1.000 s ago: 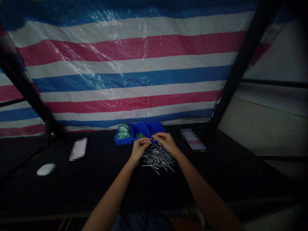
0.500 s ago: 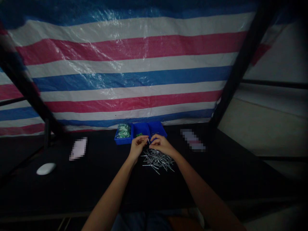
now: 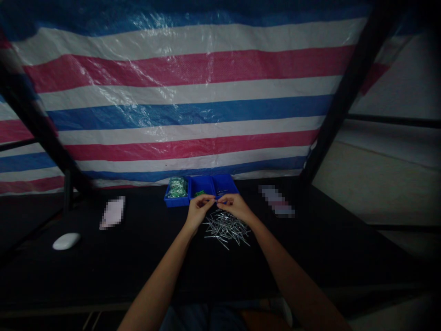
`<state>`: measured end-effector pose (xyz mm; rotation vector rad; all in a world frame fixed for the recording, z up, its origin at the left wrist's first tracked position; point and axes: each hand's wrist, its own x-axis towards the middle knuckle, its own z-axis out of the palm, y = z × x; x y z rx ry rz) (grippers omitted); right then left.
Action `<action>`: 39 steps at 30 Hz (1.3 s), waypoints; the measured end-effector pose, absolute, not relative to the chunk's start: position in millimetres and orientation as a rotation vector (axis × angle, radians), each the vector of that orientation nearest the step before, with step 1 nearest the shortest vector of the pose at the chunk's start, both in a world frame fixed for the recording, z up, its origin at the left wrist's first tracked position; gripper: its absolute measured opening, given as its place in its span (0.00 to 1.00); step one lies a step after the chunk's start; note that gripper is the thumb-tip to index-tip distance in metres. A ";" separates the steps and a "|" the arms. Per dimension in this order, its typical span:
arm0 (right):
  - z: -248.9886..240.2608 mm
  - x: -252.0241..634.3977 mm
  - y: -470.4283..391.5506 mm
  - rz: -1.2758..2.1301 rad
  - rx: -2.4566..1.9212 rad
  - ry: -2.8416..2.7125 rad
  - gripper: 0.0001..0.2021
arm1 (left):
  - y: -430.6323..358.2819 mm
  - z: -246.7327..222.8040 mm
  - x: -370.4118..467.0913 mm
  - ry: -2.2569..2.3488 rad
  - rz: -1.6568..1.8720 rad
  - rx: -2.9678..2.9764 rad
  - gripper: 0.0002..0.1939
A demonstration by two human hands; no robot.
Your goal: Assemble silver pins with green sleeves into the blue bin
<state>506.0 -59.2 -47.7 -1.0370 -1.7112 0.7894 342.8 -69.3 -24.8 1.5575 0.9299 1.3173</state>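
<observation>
My left hand (image 3: pixel 200 209) and my right hand (image 3: pixel 236 208) meet fingertip to fingertip just in front of the blue bins. Both are closed in a pinch on a thin silvery rod (image 3: pixel 216 201), of which only a small bright bit shows between the fingers. Just below, partly beneath my right hand, a loose pile of thin silvery metal rods (image 3: pixel 227 229) lies on the black table. Behind my hands stand three joined blue bins (image 3: pixel 177 202). Green-and-clear plastic packets (image 3: pixel 178 187) fill the left bin, small green pieces (image 3: pixel 200 193) lie in the middle one, and a few thin rods (image 3: pixel 222 191) in the right one.
A white computer mouse (image 3: pixel 66 241) and a blurred pale flat object (image 3: pixel 113 213) lie on the black table (image 3: pixel 138 257) to the left. Another blurred flat object (image 3: pixel 277 201) is at the right. A striped plastic sheet (image 3: pixel 193 110) hangs behind, between dark frame posts (image 3: pixel 339 96).
My fingertips have drawn closer together around the rod. It stood tilted and visible between them before; now mostly fingers cover it. The pile and bins look the same.
</observation>
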 end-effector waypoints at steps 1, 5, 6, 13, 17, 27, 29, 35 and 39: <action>-47.3 507.4 -58.9 0.750 -1.056 -1.708 0.10 | -69.7 -25.4 343.1 0.917 1.315 1.569 0.14; -46.9 510.2 -58.3 0.635 -1.090 -1.704 0.10 | -72.6 -30.6 347.0 0.879 1.250 1.638 0.13; -46.9 510.1 -58.5 0.617 -1.089 -1.707 0.10 | -73.6 -32.2 349.1 0.875 1.231 1.660 0.13; -40.5 509.6 -64.3 0.444 -1.136 -1.729 0.09 | -82.0 -27.9 343.8 0.908 1.276 1.777 0.17; -38.0 513.3 -64.3 0.370 -1.215 -1.684 0.09 | -83.0 -10.9 266.8 1.464 1.504 1.849 0.24; -48.8 520.8 -53.0 0.336 -1.398 -1.557 0.12 | -58.5 -16.7 42.8 2.786 0.554 1.412 0.52; -49.5 520.3 -52.4 0.338 -1.398 -1.550 0.12 | -50.7 -23.3 36.3 2.766 0.505 1.446 0.52; -49.3 517.5 -52.7 0.357 -1.379 -1.574 0.12 | -43.2 -24.6 44.0 2.801 0.554 1.465 0.51; -49.6 516.6 -53.8 0.368 -1.388 -1.579 0.12 | -43.7 -19.8 44.5 2.749 0.573 1.467 0.51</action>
